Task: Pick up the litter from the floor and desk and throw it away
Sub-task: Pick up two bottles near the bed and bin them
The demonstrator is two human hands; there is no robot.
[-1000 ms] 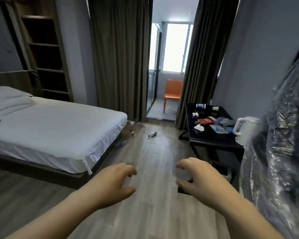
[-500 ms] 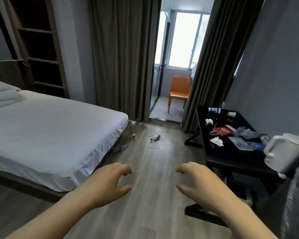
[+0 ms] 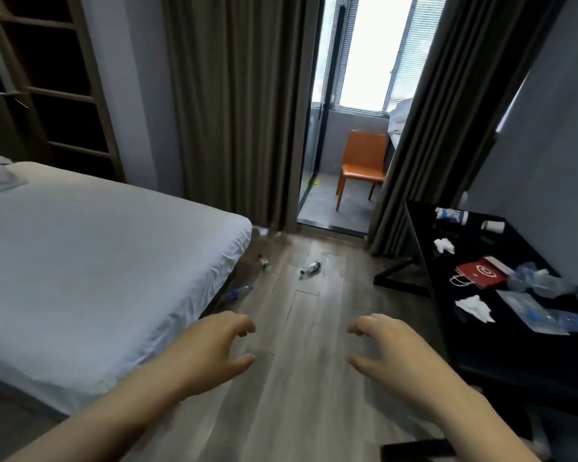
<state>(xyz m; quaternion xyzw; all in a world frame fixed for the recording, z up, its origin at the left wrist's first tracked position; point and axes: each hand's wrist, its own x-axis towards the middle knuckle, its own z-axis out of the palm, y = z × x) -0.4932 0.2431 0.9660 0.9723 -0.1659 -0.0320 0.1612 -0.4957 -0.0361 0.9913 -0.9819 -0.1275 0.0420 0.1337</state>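
Litter lies on the wooden floor ahead: a small bottle [image 3: 311,267] in the middle, another small bottle [image 3: 264,262] near the bed corner, and a clear plastic bottle [image 3: 237,292] beside the bed base. The black desk [image 3: 424,248] on the right carries a red paper bag [image 3: 480,272], crumpled tissues [image 3: 475,307], another tissue [image 3: 444,245], crushed clear bottles [image 3: 537,281] and plastic wrappers [image 3: 531,311]. My left hand [image 3: 211,351] and my right hand [image 3: 391,353] hover over the floor, fingers curled apart, holding nothing.
A white bed [image 3: 80,255] fills the left side. Dark curtains [image 3: 234,111] frame a doorway to a balcony with an orange chair [image 3: 361,165]. A wooden shelf unit [image 3: 57,78] stands at the back left. The floor strip runs between bed and desk.
The view has moved forward into the room; the clear plastic bag and white kettle at the right have left the frame. The desk litter is closer. Both hands keep the same pose.
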